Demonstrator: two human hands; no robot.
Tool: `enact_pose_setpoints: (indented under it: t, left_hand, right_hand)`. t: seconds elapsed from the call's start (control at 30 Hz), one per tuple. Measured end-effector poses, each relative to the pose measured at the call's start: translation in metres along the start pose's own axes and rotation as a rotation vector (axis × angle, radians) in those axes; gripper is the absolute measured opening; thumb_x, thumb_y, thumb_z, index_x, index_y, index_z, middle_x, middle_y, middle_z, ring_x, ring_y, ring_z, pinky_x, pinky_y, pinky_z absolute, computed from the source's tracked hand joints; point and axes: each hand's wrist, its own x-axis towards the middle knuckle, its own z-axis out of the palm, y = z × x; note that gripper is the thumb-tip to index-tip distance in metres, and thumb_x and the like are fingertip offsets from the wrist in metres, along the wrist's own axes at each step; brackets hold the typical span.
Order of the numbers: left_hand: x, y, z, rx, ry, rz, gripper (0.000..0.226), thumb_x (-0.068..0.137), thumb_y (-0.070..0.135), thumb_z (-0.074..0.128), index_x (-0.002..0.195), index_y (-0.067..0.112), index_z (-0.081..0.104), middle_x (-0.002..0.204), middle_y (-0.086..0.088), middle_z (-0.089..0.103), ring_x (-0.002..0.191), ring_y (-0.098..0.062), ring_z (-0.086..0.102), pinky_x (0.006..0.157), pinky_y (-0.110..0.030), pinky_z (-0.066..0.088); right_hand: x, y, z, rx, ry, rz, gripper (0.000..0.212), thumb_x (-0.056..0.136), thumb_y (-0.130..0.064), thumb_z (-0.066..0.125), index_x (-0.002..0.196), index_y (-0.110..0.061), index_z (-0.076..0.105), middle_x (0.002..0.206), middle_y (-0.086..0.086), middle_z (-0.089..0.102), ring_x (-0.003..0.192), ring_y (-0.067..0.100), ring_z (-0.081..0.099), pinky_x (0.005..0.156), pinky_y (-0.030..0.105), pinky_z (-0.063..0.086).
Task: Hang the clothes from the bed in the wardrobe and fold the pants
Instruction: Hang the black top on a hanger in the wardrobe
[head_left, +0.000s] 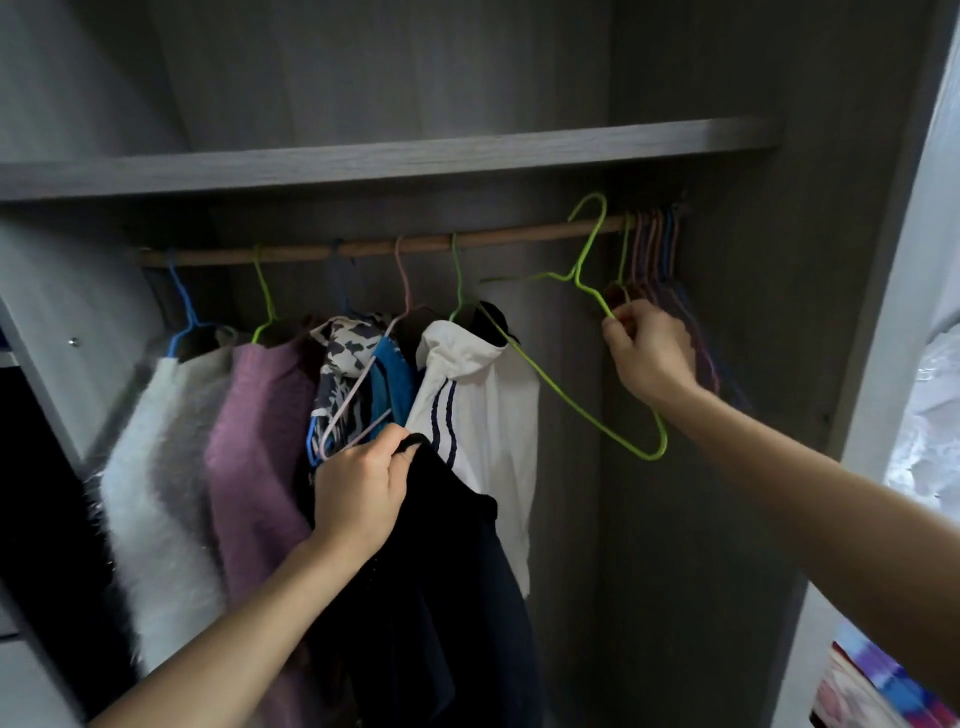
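Note:
Inside the grey wardrobe a wooden rail (291, 253) carries several hung clothes. My left hand (358, 488) grips the collar of a dark garment (447, 587) low in the middle, in front of a white striped jacket (488, 415). My right hand (647, 351) pinches one arm of an empty green hanger (582, 270), which is tilted with its hook over the rail's right part.
A bunch of empty hangers (652, 249) crowds the rail's right end. A white fluffy top (156, 467), a purple top (254, 441) and a patterned piece (337, 364) hang to the left. A shelf (384, 156) spans above. Bare rail lies between jacket and empty hangers.

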Motion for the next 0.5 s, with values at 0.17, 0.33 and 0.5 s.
enact_pose_setpoints:
  t: [0.17,0.33,0.5]
  left_hand:
    - [-0.009,-0.006,-0.017,-0.105,-0.005,-0.056,0.029,0.088,0.032,0.046,0.078,0.01,0.062,0.043,0.004,0.044,0.04,-0.022,0.046,0.046,-0.025,0.034]
    - [-0.015,-0.02,-0.025,-0.262,-0.057,-0.164,0.026,0.091,0.035,0.048,0.084,0.014,0.061,0.041,0.005,0.036,0.041,-0.025,0.039,0.045,-0.033,0.036]
    - [-0.025,-0.026,-0.041,-0.409,-0.079,-0.192,0.019,0.097,0.022,0.054,0.084,0.009,0.058,0.063,-0.019,0.058,0.056,-0.034,0.054,0.057,-0.048,0.047]
  right_hand:
    - [-0.069,0.014,0.001,0.265,0.108,-0.017,0.004,0.088,-0.024,0.06,0.091,-0.022,0.062,0.063,-0.007,0.06,0.066,0.023,0.06,0.069,0.046,0.051]
    - [-0.098,0.005,0.005,0.612,-0.018,0.229,0.03,0.081,-0.021,0.063,0.109,-0.027,0.053,0.068,0.002,0.063,0.053,0.02,0.056,0.055,0.034,0.047]
    - [-0.101,-0.021,0.003,0.733,0.046,0.428,0.036,0.096,-0.041,0.055,0.079,-0.014,0.071,0.05,-0.001,0.041,0.041,0.009,0.034,0.04,0.02,0.026]
